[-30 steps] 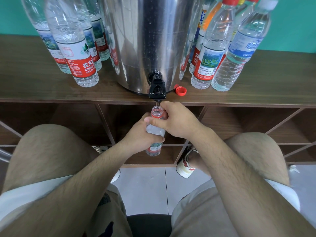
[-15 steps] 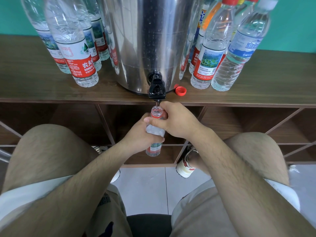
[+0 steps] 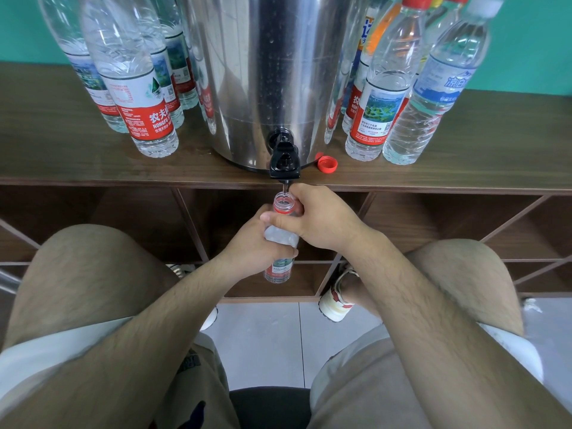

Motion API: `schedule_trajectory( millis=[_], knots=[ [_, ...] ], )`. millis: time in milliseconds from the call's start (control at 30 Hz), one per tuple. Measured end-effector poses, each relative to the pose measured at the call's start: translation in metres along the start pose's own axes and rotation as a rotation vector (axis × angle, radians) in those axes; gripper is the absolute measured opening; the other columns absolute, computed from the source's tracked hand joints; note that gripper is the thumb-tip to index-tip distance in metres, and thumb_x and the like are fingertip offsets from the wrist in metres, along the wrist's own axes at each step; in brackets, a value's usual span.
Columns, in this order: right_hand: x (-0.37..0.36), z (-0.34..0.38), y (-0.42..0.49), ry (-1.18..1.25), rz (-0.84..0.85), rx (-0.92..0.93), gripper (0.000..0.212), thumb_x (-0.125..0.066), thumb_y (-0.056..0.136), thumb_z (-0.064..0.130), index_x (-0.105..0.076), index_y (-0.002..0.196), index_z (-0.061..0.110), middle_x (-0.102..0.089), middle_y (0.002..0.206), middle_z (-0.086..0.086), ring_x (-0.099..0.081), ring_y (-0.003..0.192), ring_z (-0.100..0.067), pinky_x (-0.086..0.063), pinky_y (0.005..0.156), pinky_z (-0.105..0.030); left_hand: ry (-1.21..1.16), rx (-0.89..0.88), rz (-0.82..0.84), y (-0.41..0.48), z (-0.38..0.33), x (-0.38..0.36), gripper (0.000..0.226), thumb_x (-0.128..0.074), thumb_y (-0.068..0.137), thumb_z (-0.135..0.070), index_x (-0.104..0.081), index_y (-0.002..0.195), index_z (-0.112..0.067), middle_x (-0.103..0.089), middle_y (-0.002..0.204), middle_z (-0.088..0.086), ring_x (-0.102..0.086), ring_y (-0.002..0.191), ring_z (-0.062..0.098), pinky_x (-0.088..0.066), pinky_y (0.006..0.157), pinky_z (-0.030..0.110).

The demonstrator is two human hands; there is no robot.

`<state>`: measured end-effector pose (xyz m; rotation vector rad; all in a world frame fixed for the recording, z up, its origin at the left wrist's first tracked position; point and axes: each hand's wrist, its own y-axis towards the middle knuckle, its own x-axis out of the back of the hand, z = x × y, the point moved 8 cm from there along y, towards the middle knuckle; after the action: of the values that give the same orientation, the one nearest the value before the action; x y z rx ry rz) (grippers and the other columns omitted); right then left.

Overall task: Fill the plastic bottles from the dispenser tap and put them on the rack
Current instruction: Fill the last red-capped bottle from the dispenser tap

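Observation:
A steel dispenser (image 3: 272, 72) stands on the wooden rack top (image 3: 464, 162), its black tap (image 3: 284, 161) overhanging the front edge. Directly under the tap I hold an uncapped plastic bottle (image 3: 282, 239) upright, with a thin stream of water running into its mouth. My left hand (image 3: 253, 246) grips the bottle's body. My right hand (image 3: 322, 218) grips its neck and shoulder just below the tap. The bottle's red cap (image 3: 327, 164) lies on the rack top to the right of the tap.
Several bottles (image 3: 136, 88) stand left of the dispenser and several capped ones (image 3: 390, 88) stand right of it. Open diagonal compartments (image 3: 448, 221) lie below the top. My knees flank the bottle, above a tiled floor (image 3: 263, 335).

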<state>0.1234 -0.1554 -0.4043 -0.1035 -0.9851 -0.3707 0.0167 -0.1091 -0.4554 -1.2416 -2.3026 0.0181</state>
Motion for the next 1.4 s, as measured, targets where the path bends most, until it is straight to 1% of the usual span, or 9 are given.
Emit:
schedule_trajectory(
  millis=[133, 267, 400, 500, 667, 900, 1200, 1300, 1400],
  knots=[
    [0.0016, 0.0015, -0.0010, 0.012, -0.004, 0.007, 0.053, -0.068, 0.086, 0.071, -0.060, 0.087, 0.018, -0.060, 0.071, 0.004, -0.057, 0.064, -0.016, -0.047, 0.059, -0.035, 0.008, -0.004, -0.007, 0.0001, 0.0002, -0.0002, 0.069, -0.084, 0.083, -0.010, -0.048, 0.141, -0.019, -0.062, 0.128, 0.003, -0.059, 0.123, 0.021, -0.051, 0.109, 0.046],
    [0.0012, 0.0015, -0.0009, 0.007, 0.005, 0.003, 0.051, -0.067, 0.087, 0.070, -0.059, 0.087, 0.020, -0.058, 0.072, 0.006, -0.056, 0.064, -0.015, -0.046, 0.059, -0.033, 0.008, -0.008, -0.005, 0.0004, 0.0005, -0.0001, 0.067, -0.084, 0.083, -0.010, -0.049, 0.139, -0.019, -0.063, 0.126, 0.003, -0.060, 0.121, 0.021, -0.052, 0.107, 0.044],
    [0.0014, 0.0018, -0.0016, 0.004, 0.004, 0.003, 0.053, -0.067, 0.086, 0.072, -0.060, 0.088, 0.019, -0.060, 0.073, 0.004, -0.057, 0.065, -0.017, -0.049, 0.061, -0.038, 0.014, -0.009, -0.010, 0.0010, 0.0013, 0.0003, 0.068, -0.084, 0.082, -0.011, -0.049, 0.140, -0.020, -0.063, 0.126, 0.002, -0.060, 0.121, 0.020, -0.052, 0.106, 0.042],
    [0.0013, 0.0021, -0.0012, 0.004, 0.013, -0.003, 0.054, -0.066, 0.086, 0.072, -0.061, 0.090, 0.018, -0.061, 0.075, 0.003, -0.059, 0.067, -0.018, -0.052, 0.064, -0.042, 0.020, -0.012, -0.009, 0.0016, 0.0017, 0.0000, 0.068, -0.085, 0.082, -0.012, -0.049, 0.139, -0.021, -0.063, 0.125, 0.000, -0.060, 0.118, 0.018, -0.052, 0.104, 0.038],
    [0.0025, 0.0031, -0.0021, 0.009, 0.009, -0.001, 0.055, -0.067, 0.086, 0.071, -0.060, 0.087, 0.017, -0.060, 0.072, 0.002, -0.056, 0.064, -0.017, -0.051, 0.063, -0.044, 0.020, -0.011, -0.012, 0.0021, 0.0030, 0.0001, 0.069, -0.085, 0.082, -0.013, -0.049, 0.139, -0.022, -0.062, 0.124, -0.002, -0.060, 0.116, 0.016, -0.052, 0.100, 0.034],
    [0.0020, 0.0041, -0.0024, 0.019, 0.022, -0.002, 0.051, -0.067, 0.087, 0.069, -0.059, 0.086, 0.018, -0.059, 0.072, 0.003, -0.055, 0.063, -0.015, -0.050, 0.063, -0.042, 0.018, -0.008, -0.007, 0.0014, 0.0025, -0.0002, 0.070, -0.084, 0.082, -0.012, -0.048, 0.140, -0.021, -0.062, 0.127, 0.000, -0.059, 0.121, 0.018, -0.052, 0.104, 0.038],
    [0.0016, 0.0032, -0.0022, 0.024, 0.022, -0.003, 0.052, -0.068, 0.087, 0.068, -0.060, 0.088, 0.016, -0.060, 0.074, 0.001, -0.058, 0.067, -0.018, -0.050, 0.064, -0.041, 0.005, -0.001, 0.003, 0.0012, 0.0011, -0.0009, 0.069, -0.084, 0.082, -0.009, -0.049, 0.141, -0.017, -0.063, 0.128, 0.004, -0.060, 0.124, 0.022, -0.051, 0.109, 0.047],
    [0.0011, 0.0032, -0.0022, 0.027, 0.024, -0.003, 0.051, -0.069, 0.087, 0.068, -0.059, 0.087, 0.019, -0.059, 0.073, 0.003, -0.056, 0.065, -0.016, -0.049, 0.062, -0.039, -0.003, 0.002, 0.002, 0.0010, 0.0016, -0.0005, 0.068, -0.084, 0.082, -0.009, -0.050, 0.140, -0.016, -0.063, 0.129, 0.005, -0.060, 0.124, 0.022, -0.050, 0.110, 0.051],
    [0.0007, 0.0018, -0.0021, 0.033, 0.021, -0.007, 0.050, -0.069, 0.087, 0.069, -0.059, 0.086, 0.020, -0.059, 0.072, 0.004, -0.055, 0.064, -0.015, -0.046, 0.061, -0.035, -0.003, -0.002, 0.001, 0.0007, 0.0014, -0.0006, 0.068, -0.084, 0.082, -0.009, -0.050, 0.140, -0.018, -0.063, 0.128, 0.003, -0.060, 0.124, 0.021, -0.050, 0.110, 0.050]
  ],
)
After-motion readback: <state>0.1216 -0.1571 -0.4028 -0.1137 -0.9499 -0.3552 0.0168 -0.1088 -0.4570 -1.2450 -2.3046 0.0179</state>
